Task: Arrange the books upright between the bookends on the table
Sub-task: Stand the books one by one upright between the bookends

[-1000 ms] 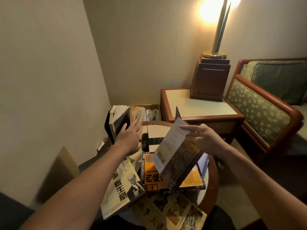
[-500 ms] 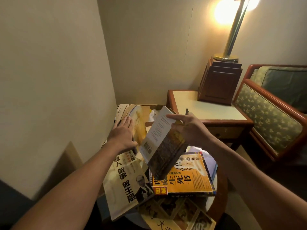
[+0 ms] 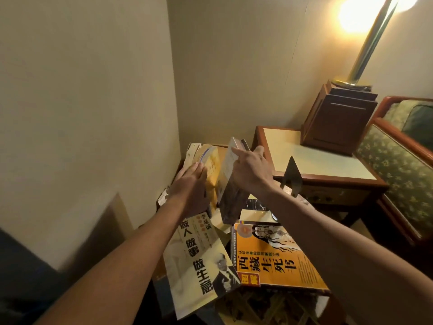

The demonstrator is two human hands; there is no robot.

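Note:
My right hand (image 3: 251,171) grips a dark-covered book (image 3: 230,184) by its top edge and holds it nearly upright, just right of several upright books (image 3: 206,160) at the far left of the small round table. My left hand (image 3: 191,188) presses flat, fingers straight, against the yellow cover of those standing books. A dark metal bookend (image 3: 292,178) stands to the right of my right wrist. Lying flat nearer to me are a cream book with black characters (image 3: 199,261) and an orange book (image 3: 274,256). The left bookend is hidden.
A wooden side table (image 3: 311,158) with a cream top stands behind, carrying a brown wooden lamp base (image 3: 337,120) and brass lamp pole (image 3: 367,41). A patterned armchair (image 3: 398,165) is at the right. The wall (image 3: 89,102) runs close on the left.
My right hand has swung the dark book from tilted over the table to nearly upright beside the standing books. My left hand stayed pressed on them. The view moved closer and left.

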